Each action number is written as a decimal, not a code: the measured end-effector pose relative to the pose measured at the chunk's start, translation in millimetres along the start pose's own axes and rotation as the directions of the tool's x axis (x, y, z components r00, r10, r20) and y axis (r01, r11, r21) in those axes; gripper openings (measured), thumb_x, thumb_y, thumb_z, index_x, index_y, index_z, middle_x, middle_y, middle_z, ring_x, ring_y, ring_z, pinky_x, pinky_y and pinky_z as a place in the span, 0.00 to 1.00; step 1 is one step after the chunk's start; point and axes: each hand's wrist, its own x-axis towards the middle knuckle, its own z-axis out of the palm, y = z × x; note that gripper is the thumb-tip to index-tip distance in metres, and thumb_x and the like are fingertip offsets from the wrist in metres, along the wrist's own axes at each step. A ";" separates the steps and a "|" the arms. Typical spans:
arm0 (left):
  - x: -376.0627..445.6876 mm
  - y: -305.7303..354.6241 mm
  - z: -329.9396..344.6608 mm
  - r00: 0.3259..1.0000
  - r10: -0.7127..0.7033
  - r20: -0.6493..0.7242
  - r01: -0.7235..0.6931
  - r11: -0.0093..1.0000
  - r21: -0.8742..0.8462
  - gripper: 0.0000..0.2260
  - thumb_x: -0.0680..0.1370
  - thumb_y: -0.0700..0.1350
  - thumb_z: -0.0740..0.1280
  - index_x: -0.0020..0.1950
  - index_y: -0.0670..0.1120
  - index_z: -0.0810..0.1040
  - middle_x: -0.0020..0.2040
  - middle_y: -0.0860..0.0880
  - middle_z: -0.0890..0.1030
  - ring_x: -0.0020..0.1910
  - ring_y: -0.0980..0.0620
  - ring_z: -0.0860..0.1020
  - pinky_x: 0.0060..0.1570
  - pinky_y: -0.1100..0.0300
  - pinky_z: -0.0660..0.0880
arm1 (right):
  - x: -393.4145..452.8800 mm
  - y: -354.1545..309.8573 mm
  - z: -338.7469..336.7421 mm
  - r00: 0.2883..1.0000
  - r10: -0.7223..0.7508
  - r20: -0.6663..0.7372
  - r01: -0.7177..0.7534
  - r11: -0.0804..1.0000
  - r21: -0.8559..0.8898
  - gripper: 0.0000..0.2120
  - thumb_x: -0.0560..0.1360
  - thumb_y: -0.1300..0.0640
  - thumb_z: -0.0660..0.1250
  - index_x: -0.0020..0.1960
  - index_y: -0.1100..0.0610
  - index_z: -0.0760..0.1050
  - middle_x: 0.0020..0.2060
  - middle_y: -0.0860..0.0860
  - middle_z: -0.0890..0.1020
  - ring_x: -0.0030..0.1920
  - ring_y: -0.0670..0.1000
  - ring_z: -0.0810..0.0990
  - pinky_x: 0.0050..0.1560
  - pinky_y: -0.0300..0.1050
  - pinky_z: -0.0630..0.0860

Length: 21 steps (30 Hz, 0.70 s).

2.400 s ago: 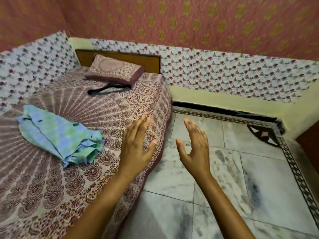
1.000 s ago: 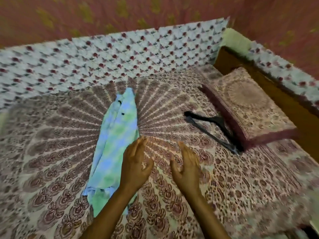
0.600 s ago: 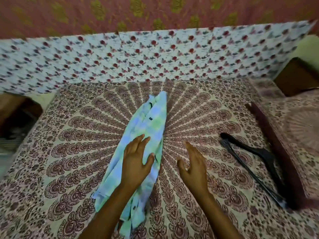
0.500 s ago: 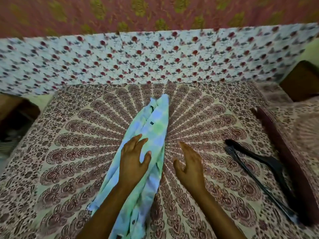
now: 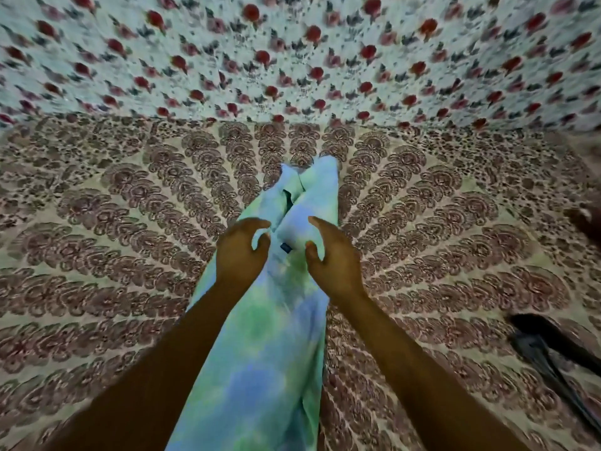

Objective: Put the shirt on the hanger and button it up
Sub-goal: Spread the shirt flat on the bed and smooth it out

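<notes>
The tie-dyed blue and green shirt (image 5: 276, 346) lies bunched in a long strip on the patterned bedsheet (image 5: 113, 255), running away from me. Both my hands are on its upper part. My left hand (image 5: 242, 252) curls its thumb and fingers round the fabric at the strip's left edge. My right hand (image 5: 333, 255) does the same at the right edge, with a small dark label between the two hands. A black hanger (image 5: 549, 349) lies on the sheet at the far right, partly cut off by the frame edge and blurred.
A floral-printed cloth (image 5: 292, 53) covers the wall along the far side of the bed. A dark edge, probably the pillow (image 5: 585, 219), shows at the right border. Bare bedsheet lies on both sides of the shirt.
I have leaned in closer over the bed. My right hand moved left onto the shirt, and both hands went from flat to curled round the fabric.
</notes>
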 end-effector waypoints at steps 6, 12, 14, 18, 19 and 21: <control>102.3 -22.6 51.9 0.992 -0.124 -0.033 0.127 0.986 0.112 0.14 0.76 0.45 0.58 0.56 0.47 0.81 0.52 0.41 0.83 0.50 0.40 0.80 0.49 0.53 0.75 | 104.4 26.0 44.0 0.998 0.061 0.000 -0.059 0.960 -0.273 0.17 0.77 0.58 0.57 0.65 0.60 0.70 0.62 0.60 0.75 0.63 0.60 0.71 0.60 0.51 0.69; 156.6 -43.8 87.6 0.971 -0.201 0.130 0.181 0.972 0.149 0.19 0.73 0.49 0.69 0.62 0.44 0.75 0.60 0.42 0.79 0.59 0.42 0.76 0.58 0.52 0.73 | 158.3 52.6 69.0 0.834 0.546 0.080 -0.532 0.834 -0.146 0.39 0.70 0.37 0.66 0.72 0.55 0.57 0.72 0.61 0.59 0.68 0.65 0.63 0.66 0.60 0.66; 156.5 -47.6 96.4 0.965 -0.162 0.208 0.100 0.954 0.281 0.25 0.71 0.53 0.72 0.63 0.43 0.73 0.61 0.40 0.76 0.61 0.40 0.74 0.57 0.49 0.72 | 158.6 67.4 71.9 0.829 0.557 0.050 -0.543 0.823 -0.166 0.36 0.70 0.42 0.68 0.71 0.54 0.57 0.70 0.61 0.62 0.67 0.64 0.65 0.65 0.58 0.66; 155.6 -49.7 103.8 0.987 -0.112 0.117 0.058 0.919 0.391 0.16 0.74 0.46 0.68 0.58 0.40 0.76 0.57 0.36 0.77 0.57 0.37 0.75 0.51 0.48 0.73 | 152.2 84.2 62.1 0.926 0.361 -0.108 -0.376 0.882 -0.285 0.20 0.76 0.56 0.61 0.66 0.58 0.65 0.59 0.60 0.75 0.59 0.61 0.76 0.53 0.50 0.73; 155.1 -47.5 102.9 0.988 -0.132 0.083 0.092 0.923 0.373 0.13 0.75 0.43 0.65 0.57 0.40 0.77 0.57 0.36 0.78 0.57 0.37 0.76 0.50 0.49 0.74 | 151.4 87.4 56.6 0.935 0.329 -0.131 -0.354 0.891 -0.285 0.16 0.75 0.57 0.60 0.62 0.60 0.69 0.57 0.60 0.78 0.57 0.61 0.77 0.51 0.49 0.74; 153.2 -39.6 98.0 0.986 -0.165 0.025 0.151 0.945 0.291 0.11 0.76 0.41 0.62 0.55 0.39 0.78 0.55 0.35 0.79 0.55 0.37 0.76 0.47 0.51 0.73 | 148.7 87.9 44.0 0.944 0.302 -0.134 -0.327 0.910 -0.253 0.10 0.73 0.56 0.61 0.50 0.61 0.75 0.48 0.60 0.80 0.51 0.62 0.78 0.44 0.47 0.74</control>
